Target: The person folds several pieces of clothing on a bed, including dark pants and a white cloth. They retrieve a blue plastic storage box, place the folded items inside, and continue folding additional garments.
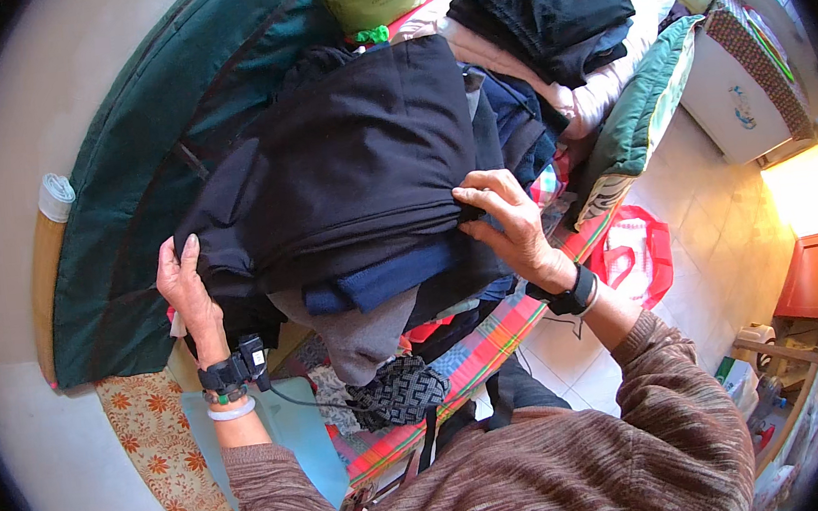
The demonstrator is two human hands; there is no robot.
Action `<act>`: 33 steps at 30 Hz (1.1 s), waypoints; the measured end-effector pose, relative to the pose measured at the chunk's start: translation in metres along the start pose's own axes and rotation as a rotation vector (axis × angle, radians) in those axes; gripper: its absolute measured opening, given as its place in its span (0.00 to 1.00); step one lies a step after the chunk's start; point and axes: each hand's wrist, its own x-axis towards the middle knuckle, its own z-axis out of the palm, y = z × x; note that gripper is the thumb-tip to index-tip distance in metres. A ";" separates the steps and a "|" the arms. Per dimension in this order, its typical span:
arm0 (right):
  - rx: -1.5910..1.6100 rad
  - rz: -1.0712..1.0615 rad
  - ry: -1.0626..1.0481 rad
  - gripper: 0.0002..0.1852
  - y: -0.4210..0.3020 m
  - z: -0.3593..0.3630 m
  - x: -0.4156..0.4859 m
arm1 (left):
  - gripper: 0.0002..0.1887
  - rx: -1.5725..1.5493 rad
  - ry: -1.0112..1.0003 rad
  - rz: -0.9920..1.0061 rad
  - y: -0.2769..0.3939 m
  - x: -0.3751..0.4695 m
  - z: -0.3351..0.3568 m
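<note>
A black garment (349, 151) lies spread over a pile of clothes in front of me, and both my hands grip its near edge. My left hand (189, 282) pinches the left corner between thumb and fingers. On the right side, my right hand (512, 224) holds the gathered edge, its fingertips partly tucked in the cloth. Under the black garment show a navy blue cloth (382, 280) and a grey cloth (361, 333). A black-and-grey patterned cloth (403, 391) lies nearer to me, at the edge of a plaid sheet (463, 378).
Folded dark clothes (548, 13) rest on pale pink bedding (493, 51) at the back. A green cushion (637, 111) stands at the right, above a red-and-white bag (635, 257) on the tiled floor. A large dark green cover (135, 206) leans along the left wall.
</note>
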 end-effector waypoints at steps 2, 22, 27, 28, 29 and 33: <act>-0.004 0.005 -0.009 0.27 0.000 0.000 0.001 | 0.19 -0.086 0.008 -0.036 0.014 -0.001 0.002; -0.016 0.064 0.001 0.25 -0.008 -0.002 -0.004 | 0.27 -0.247 -0.226 -0.085 0.062 0.000 -0.015; -0.072 0.060 0.023 0.27 -0.003 -0.005 -0.006 | 0.29 -0.266 -0.250 -0.105 0.072 -0.010 -0.014; -0.072 0.084 0.019 0.27 -0.002 -0.007 -0.007 | 0.29 -0.271 -0.276 -0.101 0.074 -0.012 -0.014; -0.056 0.095 0.011 0.26 -0.001 -0.008 -0.008 | 0.29 -0.268 -0.272 -0.097 0.076 -0.015 -0.015; 0.106 0.310 -0.028 0.25 -0.001 -0.013 -0.013 | 0.30 -0.365 -0.363 -0.048 0.083 -0.018 -0.019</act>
